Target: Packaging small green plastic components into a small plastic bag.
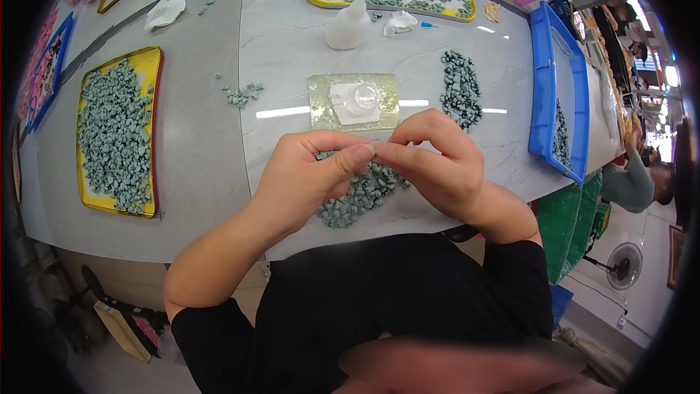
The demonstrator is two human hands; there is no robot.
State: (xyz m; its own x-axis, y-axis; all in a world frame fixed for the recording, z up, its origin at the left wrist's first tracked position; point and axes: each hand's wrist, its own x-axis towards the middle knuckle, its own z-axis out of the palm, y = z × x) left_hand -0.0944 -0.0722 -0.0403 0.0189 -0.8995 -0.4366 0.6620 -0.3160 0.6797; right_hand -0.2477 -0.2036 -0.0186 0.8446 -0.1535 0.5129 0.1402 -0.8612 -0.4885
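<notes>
My left hand [310, 175] and my right hand [437, 164] meet fingertip to fingertip above the table. Each pinches at the same spot, and whatever sits between the fingertips is too small and covered to name. Right below them lies a pile of small grey-green pieces [354, 204], partly hidden by my hands. Just beyond my fingers is a greenish mat [319, 106] carrying a white paper and a small clear round dish [361, 98]. A heap of darker green pieces [461, 91] lies to the right of the mat.
At left stands a yellow tray [155, 87] full of grey-green pieces; another yellow tray [470, 7] is at the back. A white bottle [348, 27], a crumpled tissue [399, 23] and loose pieces [243, 93] lie between. A blue bin [543, 87] stands right. Another person [631, 182] is farther right.
</notes>
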